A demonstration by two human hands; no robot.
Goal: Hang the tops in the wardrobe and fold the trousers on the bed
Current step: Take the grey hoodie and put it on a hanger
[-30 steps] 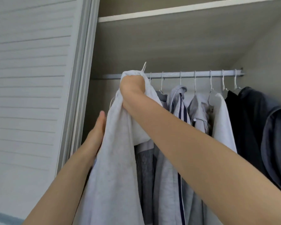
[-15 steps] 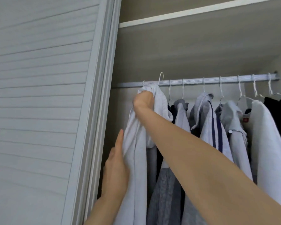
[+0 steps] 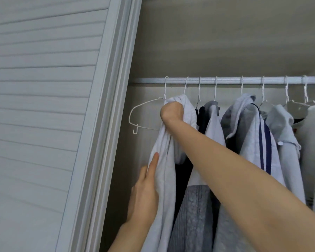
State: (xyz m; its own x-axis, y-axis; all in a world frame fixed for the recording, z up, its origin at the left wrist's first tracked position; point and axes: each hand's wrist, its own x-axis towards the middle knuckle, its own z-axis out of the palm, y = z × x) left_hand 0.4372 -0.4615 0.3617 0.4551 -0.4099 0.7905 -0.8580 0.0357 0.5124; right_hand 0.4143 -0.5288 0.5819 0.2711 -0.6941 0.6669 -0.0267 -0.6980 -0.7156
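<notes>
A pale grey top [image 3: 165,171] hangs from the white wardrobe rail [image 3: 225,80] at the left end of the row of clothes. My right hand [image 3: 171,111] grips the top's bunched collar just below its hanger hook. My left hand [image 3: 145,193] lies flat against the top's left side, fingers straight and pointing up. An empty white wire hanger [image 3: 144,115] hangs on the rail just left of the top; part of it is hidden behind my right hand.
Several more tops hang to the right on white hangers, among them a grey knitted one [image 3: 195,215] and a grey one with navy stripes [image 3: 258,139]. The slatted sliding door [image 3: 44,106] and its frame stand close on the left. A shelf board spans above the rail.
The view has moved in closer and lower. The empty wire hanger has come into sight left of the top. My right hand keeps its grip and my left hand stays on the fabric.
</notes>
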